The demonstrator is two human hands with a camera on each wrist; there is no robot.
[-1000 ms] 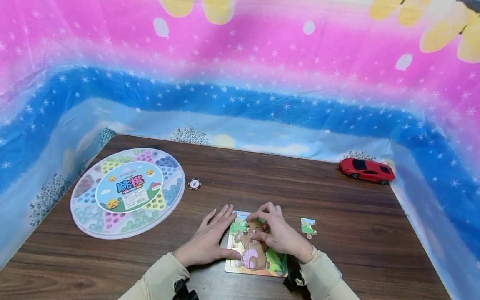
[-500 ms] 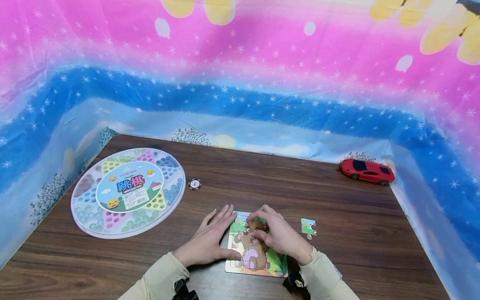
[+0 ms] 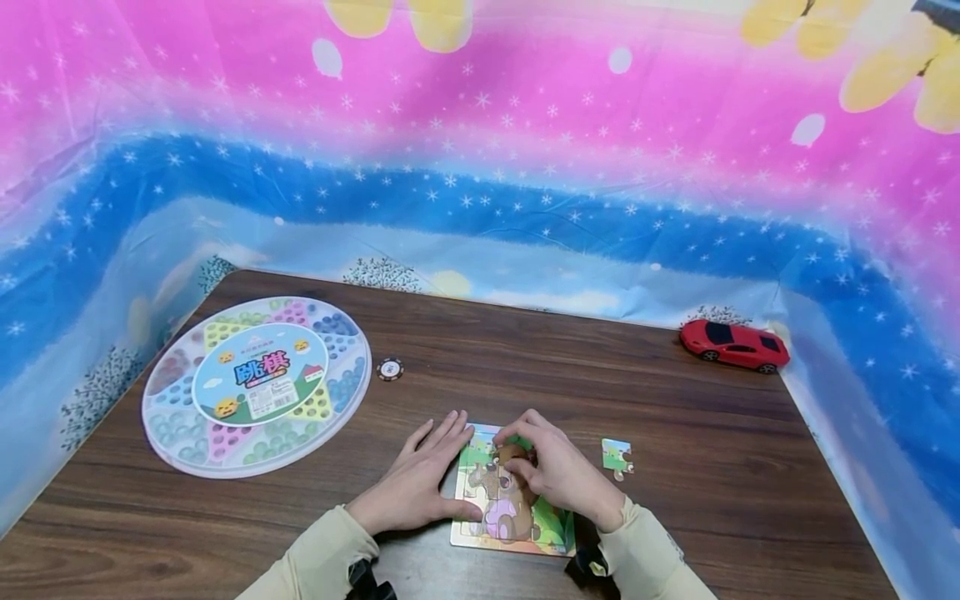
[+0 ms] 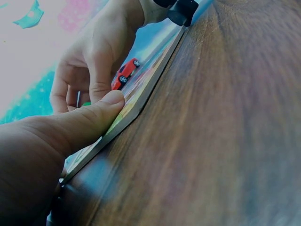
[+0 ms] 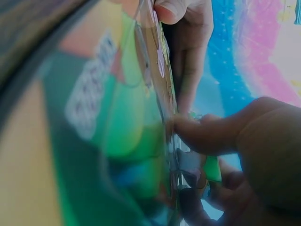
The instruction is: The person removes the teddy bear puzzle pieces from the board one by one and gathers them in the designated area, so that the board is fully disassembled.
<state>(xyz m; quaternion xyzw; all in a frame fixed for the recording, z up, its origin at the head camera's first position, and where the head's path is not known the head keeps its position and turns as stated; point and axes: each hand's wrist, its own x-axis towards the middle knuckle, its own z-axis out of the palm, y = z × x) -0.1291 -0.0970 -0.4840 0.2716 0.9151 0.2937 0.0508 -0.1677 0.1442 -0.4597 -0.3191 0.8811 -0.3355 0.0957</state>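
Note:
A bear jigsaw puzzle in its tray (image 3: 517,529) lies near the table's front edge. My left hand (image 3: 422,482) lies flat beside it, fingers straight, with the thumb (image 4: 91,123) pressing the tray's left edge (image 4: 141,101). My right hand (image 3: 555,473) arches over the upper part of the puzzle, its curled fingers and thumb (image 5: 211,134) pinching a puzzle piece (image 3: 512,455) at the bear's head. The picture (image 5: 117,127) fills the right wrist view, blurred. One loose puzzle piece (image 3: 617,456) rests on the table just right of the right hand.
A round Chinese checkers set (image 3: 257,385) under a clear lid sits at the left, with a small poker chip (image 3: 389,367) beside it. At the far right corner stands a red toy car (image 3: 733,343). A coloured starry sheet (image 3: 480,167) walls in the brown table (image 3: 525,367).
My right hand's fingers have drawn in slightly over the bear's head. The left hand and everything else have stayed put.

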